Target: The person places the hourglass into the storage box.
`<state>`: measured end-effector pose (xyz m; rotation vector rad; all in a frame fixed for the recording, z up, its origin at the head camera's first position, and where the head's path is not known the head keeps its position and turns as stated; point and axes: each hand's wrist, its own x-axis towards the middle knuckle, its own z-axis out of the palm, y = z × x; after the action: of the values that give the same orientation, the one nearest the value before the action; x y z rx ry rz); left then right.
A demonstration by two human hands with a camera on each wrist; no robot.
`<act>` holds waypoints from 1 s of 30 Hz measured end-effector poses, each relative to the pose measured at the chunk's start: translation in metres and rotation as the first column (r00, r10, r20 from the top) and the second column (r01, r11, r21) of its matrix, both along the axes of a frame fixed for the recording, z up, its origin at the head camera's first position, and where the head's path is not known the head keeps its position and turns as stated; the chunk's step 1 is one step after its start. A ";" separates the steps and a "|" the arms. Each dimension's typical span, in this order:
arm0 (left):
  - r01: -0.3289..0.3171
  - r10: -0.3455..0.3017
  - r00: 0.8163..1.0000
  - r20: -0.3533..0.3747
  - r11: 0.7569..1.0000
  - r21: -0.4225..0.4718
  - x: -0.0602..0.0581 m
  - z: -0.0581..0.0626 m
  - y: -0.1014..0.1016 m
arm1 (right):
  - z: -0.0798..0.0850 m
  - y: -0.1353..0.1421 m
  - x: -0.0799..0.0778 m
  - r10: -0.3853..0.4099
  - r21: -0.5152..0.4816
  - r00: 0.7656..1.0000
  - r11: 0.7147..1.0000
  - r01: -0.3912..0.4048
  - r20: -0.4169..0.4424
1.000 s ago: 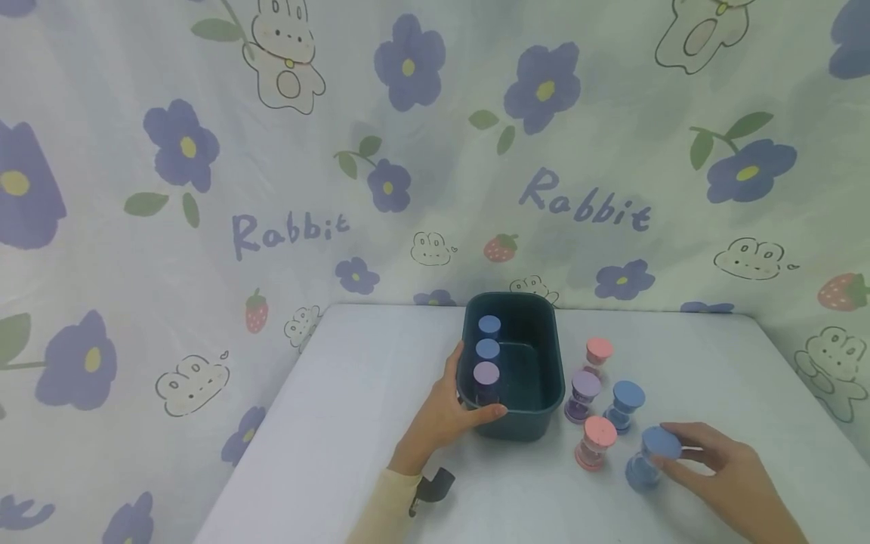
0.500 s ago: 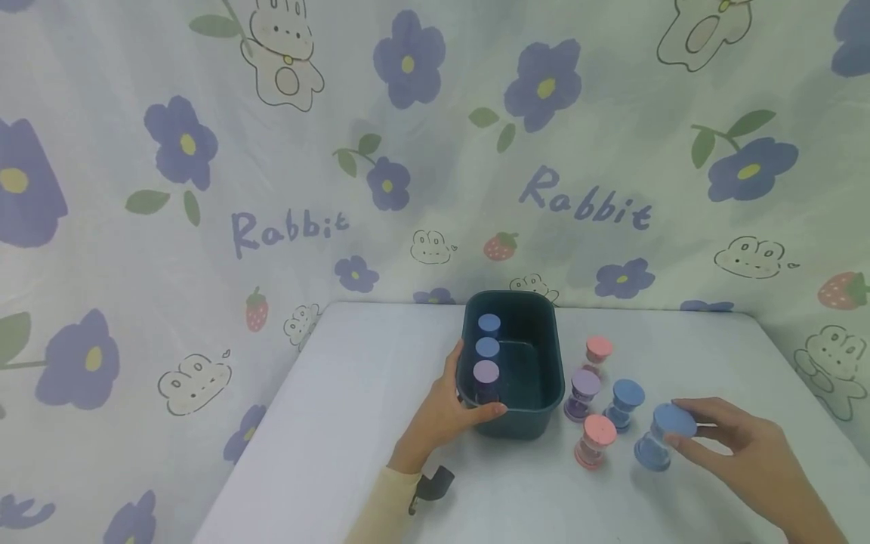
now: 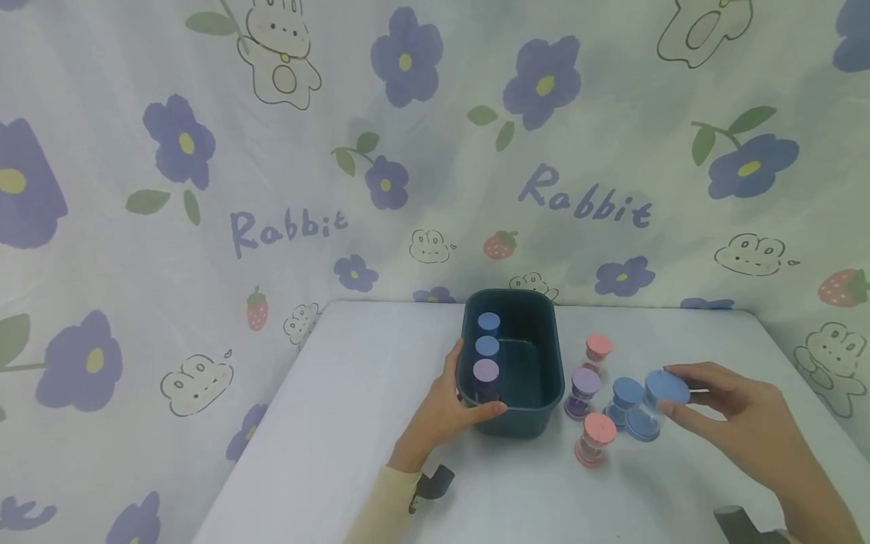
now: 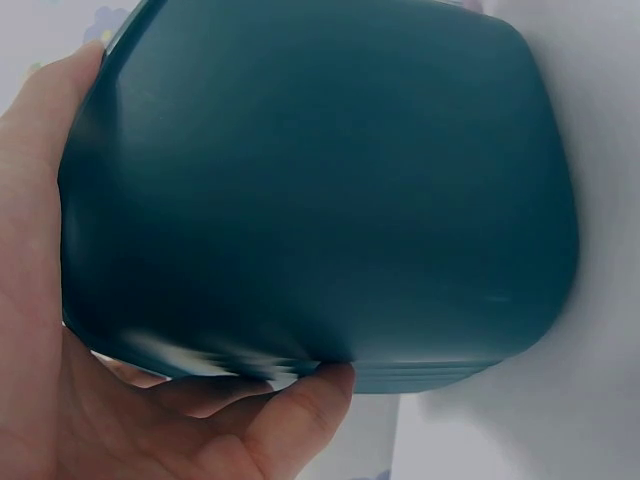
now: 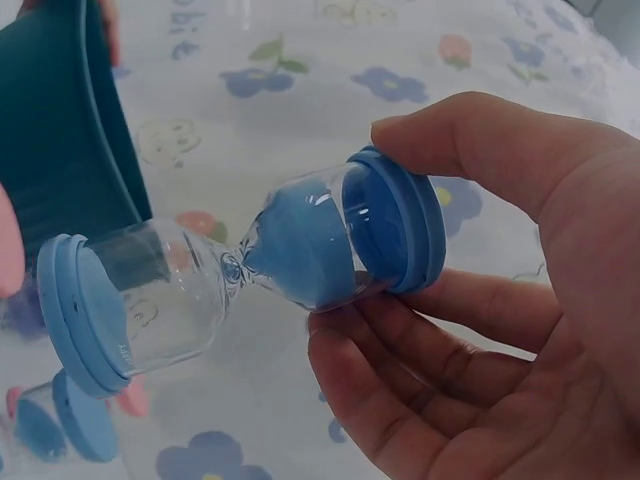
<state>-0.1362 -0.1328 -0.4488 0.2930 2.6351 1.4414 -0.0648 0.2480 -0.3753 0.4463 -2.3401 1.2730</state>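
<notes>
My right hand (image 3: 741, 412) pinches a blue hourglass (image 3: 667, 387) by its upper cap, thumb on one side and fingers on the other. In the right wrist view this hourglass (image 5: 305, 240) has clear bulbs with blue sand, mostly in the bulb nearer my hand. In the head view it overlaps a second blue hourglass (image 3: 627, 391) standing on the table. My left hand (image 3: 440, 414) grips a dark teal bin (image 3: 519, 423) at its near left corner. Along the bin's left side stand two blue-capped hourglasses (image 3: 487, 346) and a purple-capped one (image 3: 485, 370).
Right of the bin stand a purple hourglass (image 3: 585, 381), a near pink hourglass (image 3: 600, 431) and a far pink hourglass (image 3: 599, 347). All are on a white table (image 3: 381, 363), backed by a patterned curtain (image 3: 435, 151). Black wrist mounts show at both forearms.
The right hand has lifted the blue hourglass and carried it farther back, beside the standing blue one. My left hand and the bin stay in place.
</notes>
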 end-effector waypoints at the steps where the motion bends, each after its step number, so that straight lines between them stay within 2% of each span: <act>1: 0.000 0.000 1.000 0.000 1.000 0.000 0.000 0.000 0.000 | 0.002 -0.001 -0.002 0.003 -0.004 1.000 1.000 -0.003 0.003; 15: 0.000 0.000 1.000 0.004 1.000 0.009 -0.001 -0.001 0.000 | 0.015 -0.015 -0.037 0.010 -0.013 0.991 1.000 -0.008 0.136; 30: -0.001 0.001 1.000 -0.011 1.000 -0.001 -0.001 -0.002 -0.001 | 0.030 -0.040 -0.071 0.011 -0.002 0.978 1.000 -0.011 0.208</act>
<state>-0.1376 -0.1336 -0.4507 0.3003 2.6453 1.4433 -0.1354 0.2082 -0.3452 0.3402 -2.5115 1.3854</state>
